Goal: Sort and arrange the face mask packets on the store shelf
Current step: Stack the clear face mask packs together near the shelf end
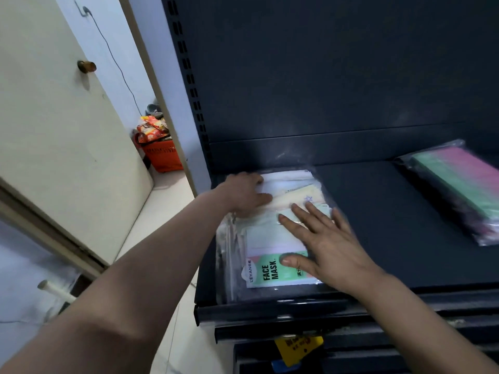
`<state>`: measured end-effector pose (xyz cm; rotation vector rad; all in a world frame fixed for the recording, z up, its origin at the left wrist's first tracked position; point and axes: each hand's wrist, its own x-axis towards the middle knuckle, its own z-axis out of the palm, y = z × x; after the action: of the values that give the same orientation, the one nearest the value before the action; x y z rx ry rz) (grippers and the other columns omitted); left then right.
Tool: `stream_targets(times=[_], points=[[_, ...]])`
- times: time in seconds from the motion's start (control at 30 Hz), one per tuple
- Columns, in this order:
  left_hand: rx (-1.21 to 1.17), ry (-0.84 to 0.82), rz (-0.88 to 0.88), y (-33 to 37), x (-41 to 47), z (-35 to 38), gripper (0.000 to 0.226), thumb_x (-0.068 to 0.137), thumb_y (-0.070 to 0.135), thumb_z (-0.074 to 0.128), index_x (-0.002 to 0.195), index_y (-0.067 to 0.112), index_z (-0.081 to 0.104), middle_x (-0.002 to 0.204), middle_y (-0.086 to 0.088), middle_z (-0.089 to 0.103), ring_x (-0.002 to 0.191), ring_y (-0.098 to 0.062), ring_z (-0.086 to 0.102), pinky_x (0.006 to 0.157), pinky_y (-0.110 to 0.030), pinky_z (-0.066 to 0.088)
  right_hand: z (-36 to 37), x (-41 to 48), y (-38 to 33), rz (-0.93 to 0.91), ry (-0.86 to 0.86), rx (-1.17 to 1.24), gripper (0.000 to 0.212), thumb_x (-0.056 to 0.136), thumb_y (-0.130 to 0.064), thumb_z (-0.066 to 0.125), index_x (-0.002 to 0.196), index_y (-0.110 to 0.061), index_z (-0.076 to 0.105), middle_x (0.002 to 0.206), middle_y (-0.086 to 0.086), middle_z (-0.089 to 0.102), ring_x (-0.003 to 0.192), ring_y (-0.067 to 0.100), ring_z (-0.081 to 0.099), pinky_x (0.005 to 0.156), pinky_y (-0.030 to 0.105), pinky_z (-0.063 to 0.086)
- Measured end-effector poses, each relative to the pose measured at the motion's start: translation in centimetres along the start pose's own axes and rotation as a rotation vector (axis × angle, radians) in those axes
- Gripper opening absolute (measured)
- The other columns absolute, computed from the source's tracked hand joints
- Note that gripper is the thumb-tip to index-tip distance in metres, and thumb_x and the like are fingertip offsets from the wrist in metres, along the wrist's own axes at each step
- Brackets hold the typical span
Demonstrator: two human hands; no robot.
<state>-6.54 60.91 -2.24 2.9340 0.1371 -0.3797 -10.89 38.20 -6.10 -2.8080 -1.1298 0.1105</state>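
Observation:
A stack of clear face mask packets (266,238) lies at the left end of the dark shelf (378,225); the top one shows pastel masks and a green "FACE MASK" label. My right hand (324,244) rests flat on the top packet, fingers spread. My left hand (244,194) lies on the stack's far left corner, fingers curled against a white and cream packet (291,184). Another packet (456,190) with green and pink masks lies apart at the shelf's right end.
The shelf's dark back panel rises behind. A yellow price tag (297,348) hangs on a lower shelf edge. Left of the unit are a cream door (54,117) and an orange basket (162,155) of snack bags on the floor.

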Motion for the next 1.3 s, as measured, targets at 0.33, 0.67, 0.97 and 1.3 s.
stream_targets(times=[0.33, 0.67, 0.97, 1.3], points=[[0.062, -0.112, 0.0, 1.5, 0.2, -0.9, 0.075, 0.09, 0.059, 0.047, 0.151, 0.021, 0.025, 0.157, -0.007, 0.028, 0.139, -0.027, 0.034, 0.113, -0.038, 0.031, -0.8, 1.1, 0.4, -0.042, -0.052, -0.033, 0.088, 0.071, -0.083, 0.012, 0.148, -0.044, 0.001, 0.16, -0.01, -0.003, 0.146, 0.013, -0.01, 0.117, 0.046, -0.004], [-0.036, -0.032, -0.001, 3.6, -5.8, -0.1, 0.085, 0.083, 0.067, 0.053, 0.152, 0.025, 0.025, 0.159, -0.001, 0.023, 0.146, -0.022, 0.02, 0.117, -0.048, 0.022, -2.1, 3.3, 3.0, 0.007, 0.002, 0.076, 0.091, 0.076, -0.083, 0.016, 0.15, -0.03, 0.016, 0.157, -0.005, 0.018, 0.145, 0.014, 0.012, 0.117, 0.048, 0.01], [-0.016, -0.031, -0.064, 5.1, -7.3, 1.3, 0.076, 0.085, 0.065, 0.053, 0.148, 0.03, 0.03, 0.158, 0.005, 0.024, 0.146, -0.021, 0.021, 0.115, -0.057, 0.019, -1.9, 1.9, 3.5, -0.022, 0.074, -0.004, 0.105, 0.065, -0.088, 0.001, 0.142, -0.024, 0.034, 0.152, 0.004, 0.025, 0.142, 0.021, 0.015, 0.116, 0.047, 0.01], [-0.064, -0.181, -0.098, 4.6, -10.1, 2.5, 0.111, 0.073, 0.06, 0.072, 0.152, 0.042, -0.004, 0.162, 0.011, -0.015, 0.149, -0.017, -0.017, 0.118, -0.06, -0.003, -1.8, 2.7, 4.4, 0.015, -0.124, 0.275, 0.095, 0.079, -0.075, 0.041, 0.152, -0.025, 0.004, 0.16, 0.005, -0.009, 0.146, 0.026, -0.014, 0.118, 0.041, 0.009]])
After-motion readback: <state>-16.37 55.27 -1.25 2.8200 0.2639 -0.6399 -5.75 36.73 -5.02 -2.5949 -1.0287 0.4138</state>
